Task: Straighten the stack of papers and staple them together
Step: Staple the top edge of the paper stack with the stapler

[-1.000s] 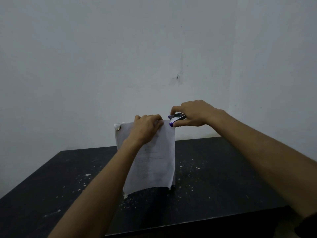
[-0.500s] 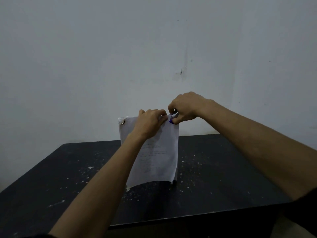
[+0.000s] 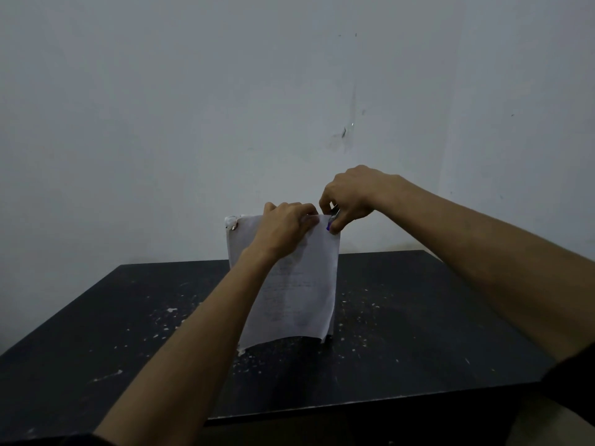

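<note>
A stack of white papers stands upright on the black table, its bottom edge resting on the tabletop. My left hand grips the stack along its top edge. My right hand is closed around a small purple and silver stapler, mostly hidden by the fingers, with its jaws over the papers' top right corner. The top left corner of the stack looks crumpled and carries a small metal clip or staple.
The tabletop is flecked with white paint spots and scraps. A plain pale wall rises right behind the table's far edge. The table's front edge runs across the bottom of the view.
My right hand has brought the stapler from just right of the stack onto its top right corner. The stack and my left hand have stayed in place.
</note>
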The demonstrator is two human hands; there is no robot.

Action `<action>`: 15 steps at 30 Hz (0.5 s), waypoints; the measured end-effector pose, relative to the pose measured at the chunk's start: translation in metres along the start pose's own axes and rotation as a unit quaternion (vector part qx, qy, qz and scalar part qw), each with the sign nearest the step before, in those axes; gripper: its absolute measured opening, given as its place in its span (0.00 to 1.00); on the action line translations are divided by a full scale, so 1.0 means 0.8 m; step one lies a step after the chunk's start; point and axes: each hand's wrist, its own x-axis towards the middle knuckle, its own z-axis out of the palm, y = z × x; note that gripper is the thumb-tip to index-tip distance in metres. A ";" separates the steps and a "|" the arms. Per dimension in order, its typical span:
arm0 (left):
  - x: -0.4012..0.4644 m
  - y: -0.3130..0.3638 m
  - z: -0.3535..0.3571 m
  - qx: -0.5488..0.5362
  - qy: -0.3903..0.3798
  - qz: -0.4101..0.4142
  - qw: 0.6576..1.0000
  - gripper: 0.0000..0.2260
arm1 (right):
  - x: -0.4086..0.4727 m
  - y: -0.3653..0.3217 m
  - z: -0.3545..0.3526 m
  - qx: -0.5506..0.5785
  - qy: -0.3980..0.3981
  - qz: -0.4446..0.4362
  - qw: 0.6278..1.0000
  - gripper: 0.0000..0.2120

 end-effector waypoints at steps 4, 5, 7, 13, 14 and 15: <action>-0.002 0.000 0.001 0.002 0.008 0.008 1.000 0.13 | 0.002 -0.001 -0.005 -0.012 -0.007 0.006 1.000 0.19; -0.002 0.000 0.001 0.003 0.007 0.009 1.000 0.13 | 0.002 0.000 -0.006 -0.012 -0.009 0.009 1.000 0.19; -0.003 -0.001 0.002 0.006 0.010 0.009 1.000 0.13 | 0.002 0.002 -0.006 -0.008 -0.015 0.010 1.000 0.19; -0.001 -0.002 0.004 0.024 0.012 0.008 1.000 0.13 | 0.001 0.003 -0.001 0.012 -0.009 0.009 1.000 0.19; 0.000 -0.002 0.006 0.024 0.012 0.007 1.000 0.13 | 0.002 0.003 -0.002 0.016 -0.013 0.010 1.000 0.19; 0.002 0.000 0.007 0.025 0.014 0.008 1.000 0.13 | 0.001 0.004 -0.002 0.020 -0.016 0.011 1.000 0.19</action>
